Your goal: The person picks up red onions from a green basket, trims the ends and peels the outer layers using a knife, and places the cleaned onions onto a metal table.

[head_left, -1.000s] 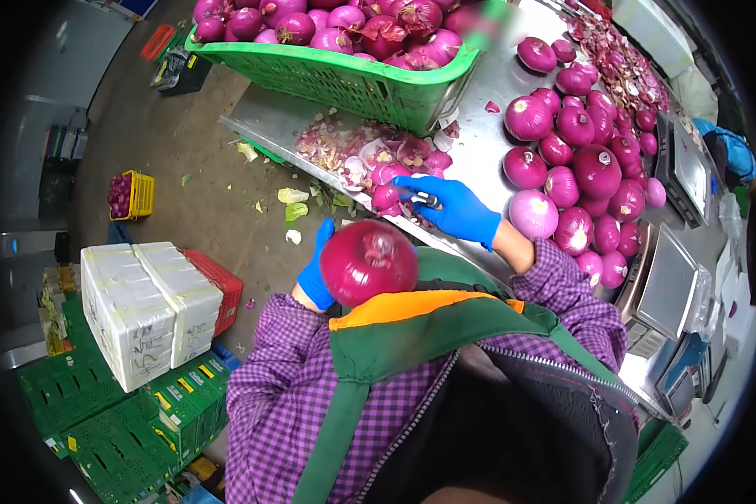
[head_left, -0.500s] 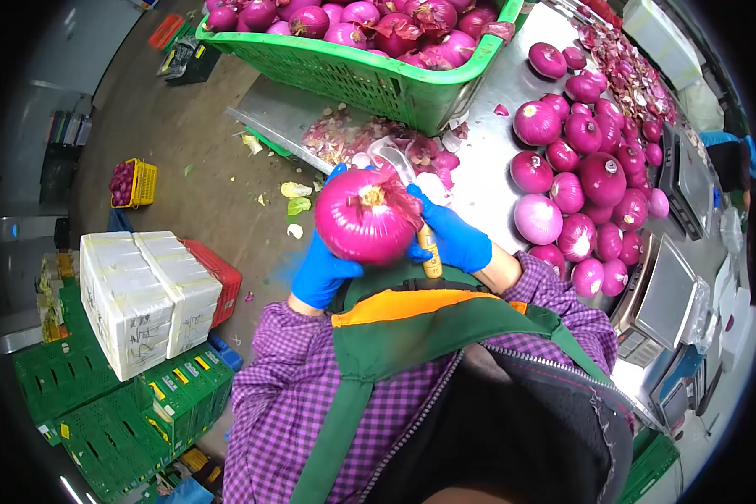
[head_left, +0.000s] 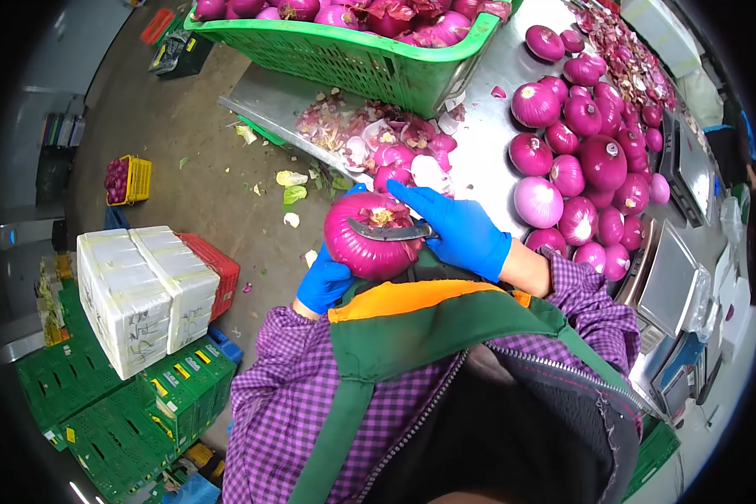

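A large red onion [head_left: 368,252] is in my left hand [head_left: 323,284], whose blue-gloved fingers wrap its left and lower side. My right hand [head_left: 466,233], also in a blue glove, is closed on a curved knife [head_left: 386,232]. The blade lies across the top of the onion, just below its pale root tuft. The knife's handle is hidden in my palm. Behind the onion, a pile of loose onion skins [head_left: 353,134] lies on the metal table [head_left: 483,155].
A green crate [head_left: 370,59] full of red onions stands at the table's far side. Many onions [head_left: 584,160] sit at the right, beside weighing scales [head_left: 668,277]. White foam boxes [head_left: 130,294] and green crates [head_left: 109,420] are stacked at the left.
The knife has swung from upright, blade pointing away, to lie across the onion. My right hand has turned over it. The onion has shifted slightly down and right.
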Demonstrator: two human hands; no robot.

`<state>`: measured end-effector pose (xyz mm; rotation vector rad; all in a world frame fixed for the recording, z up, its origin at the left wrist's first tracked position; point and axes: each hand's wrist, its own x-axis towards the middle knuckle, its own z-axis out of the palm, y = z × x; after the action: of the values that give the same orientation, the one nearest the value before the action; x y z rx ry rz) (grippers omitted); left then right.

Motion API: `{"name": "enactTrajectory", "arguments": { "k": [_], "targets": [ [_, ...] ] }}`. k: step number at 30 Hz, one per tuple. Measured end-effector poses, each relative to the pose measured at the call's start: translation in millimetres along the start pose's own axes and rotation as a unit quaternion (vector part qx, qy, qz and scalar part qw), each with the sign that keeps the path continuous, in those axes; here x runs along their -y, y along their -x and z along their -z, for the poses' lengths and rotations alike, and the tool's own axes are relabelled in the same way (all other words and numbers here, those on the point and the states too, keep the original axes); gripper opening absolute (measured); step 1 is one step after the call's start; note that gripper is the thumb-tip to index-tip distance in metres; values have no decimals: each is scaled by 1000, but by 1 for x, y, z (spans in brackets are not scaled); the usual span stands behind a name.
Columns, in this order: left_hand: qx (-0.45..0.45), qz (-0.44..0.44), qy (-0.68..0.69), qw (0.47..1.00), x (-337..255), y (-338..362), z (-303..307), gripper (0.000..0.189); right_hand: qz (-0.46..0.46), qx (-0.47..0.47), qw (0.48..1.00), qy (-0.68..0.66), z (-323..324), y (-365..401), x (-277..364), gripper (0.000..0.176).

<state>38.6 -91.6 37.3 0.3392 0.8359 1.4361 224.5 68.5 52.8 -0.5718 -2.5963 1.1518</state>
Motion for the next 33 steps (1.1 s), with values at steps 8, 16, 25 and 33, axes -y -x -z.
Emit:
{"name": "enactTrajectory", "arguments": {
  "k": [8, 16, 25, 33],
  "targets": [
    [-11, 25, 32, 999, 10, 3, 14, 97, -17, -30, 999, -12, -20, 11, -15, 77],
    [-22, 30, 17, 999, 9, 1, 13, 96, -21, -43, 999, -16, -24, 13, -17, 79],
    [23, 37, -81, 996, 4, 1, 18, 98, -18, -32, 998, 42, -33, 11, -34, 72],
    [9, 63, 56, 996, 26, 13, 53, 95, -68, -161, 976, -127, -30, 32, -56, 48]
  ]
}}
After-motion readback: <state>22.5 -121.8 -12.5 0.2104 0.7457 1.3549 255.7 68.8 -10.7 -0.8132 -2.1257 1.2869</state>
